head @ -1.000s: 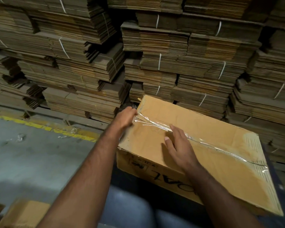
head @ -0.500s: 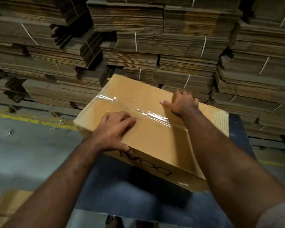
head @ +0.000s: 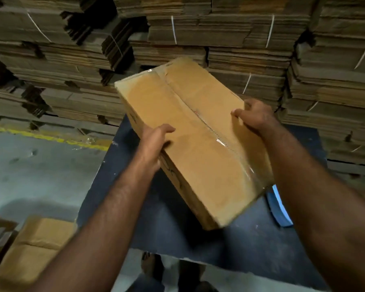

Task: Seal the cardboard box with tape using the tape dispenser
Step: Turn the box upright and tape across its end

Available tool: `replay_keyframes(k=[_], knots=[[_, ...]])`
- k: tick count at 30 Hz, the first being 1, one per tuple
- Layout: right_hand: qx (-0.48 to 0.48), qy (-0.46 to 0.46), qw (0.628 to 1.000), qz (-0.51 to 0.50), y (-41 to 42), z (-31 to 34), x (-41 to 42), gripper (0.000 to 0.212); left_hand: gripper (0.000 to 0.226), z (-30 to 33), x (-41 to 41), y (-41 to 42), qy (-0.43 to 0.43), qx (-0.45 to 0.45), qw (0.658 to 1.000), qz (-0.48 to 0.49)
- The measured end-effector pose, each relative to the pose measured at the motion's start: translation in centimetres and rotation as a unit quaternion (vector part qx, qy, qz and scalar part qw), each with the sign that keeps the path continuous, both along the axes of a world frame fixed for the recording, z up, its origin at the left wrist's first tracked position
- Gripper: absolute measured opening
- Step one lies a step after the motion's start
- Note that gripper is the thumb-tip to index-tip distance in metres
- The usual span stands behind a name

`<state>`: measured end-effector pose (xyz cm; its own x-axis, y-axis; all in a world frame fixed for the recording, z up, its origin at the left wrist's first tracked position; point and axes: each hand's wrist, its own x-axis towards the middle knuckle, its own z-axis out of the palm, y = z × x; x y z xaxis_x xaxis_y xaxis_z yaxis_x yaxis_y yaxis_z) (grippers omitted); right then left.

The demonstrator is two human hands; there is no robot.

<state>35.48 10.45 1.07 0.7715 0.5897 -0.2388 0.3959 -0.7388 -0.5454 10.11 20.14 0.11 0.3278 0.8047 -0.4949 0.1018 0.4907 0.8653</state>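
Box (head: pixel 198 144) turned lengthwise since prior; L hand (head: pixel 154 142) & R hand (head: pixel 255 116) grip its sides. Keep yr hold even; check tape (head: pixel 219 142) seam.

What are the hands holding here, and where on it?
Both hold the cardboard box: the left hand grips its left long edge, the right hand its right long edge, thumbs on the taped top.

both hands (head: pixel 154 138) gripping taped box (head: pixel 198 131)
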Motion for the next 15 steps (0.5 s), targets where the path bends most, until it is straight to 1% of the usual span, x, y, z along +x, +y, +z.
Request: replay_keyframes(k=[4, 9, 12, 15], knots=[[0.044, 0.03, 0.997, -0.064, -2.8, 0.0, -0.1, 0.052, 0.055, 0.5, 2.0, 4.6, 0.073, 0.11, 0.987, -0.095], [0.039, 0.053, 0.993, -0.102, -6.1, -1.5, -2.6, 0.049, 0.057, -0.8, 2.9, 5.8, 0.152, 0.154, 0.956, -0.199], [0.061, 0.068, 0.992, -0.088, -8.1, -1.7, -3.7, 0.057, 0.058, -0.6, 2.1, 4.1, 0.155, 0.176, 0.949, -0.209], [0.044, 0.064, 0.995, -0.066, -10.6, -1.7, -5.6, 0.072, 0.055, -1.2, -0.5, 1.4, 0.151, 0.182, 0.95, -0.204]])
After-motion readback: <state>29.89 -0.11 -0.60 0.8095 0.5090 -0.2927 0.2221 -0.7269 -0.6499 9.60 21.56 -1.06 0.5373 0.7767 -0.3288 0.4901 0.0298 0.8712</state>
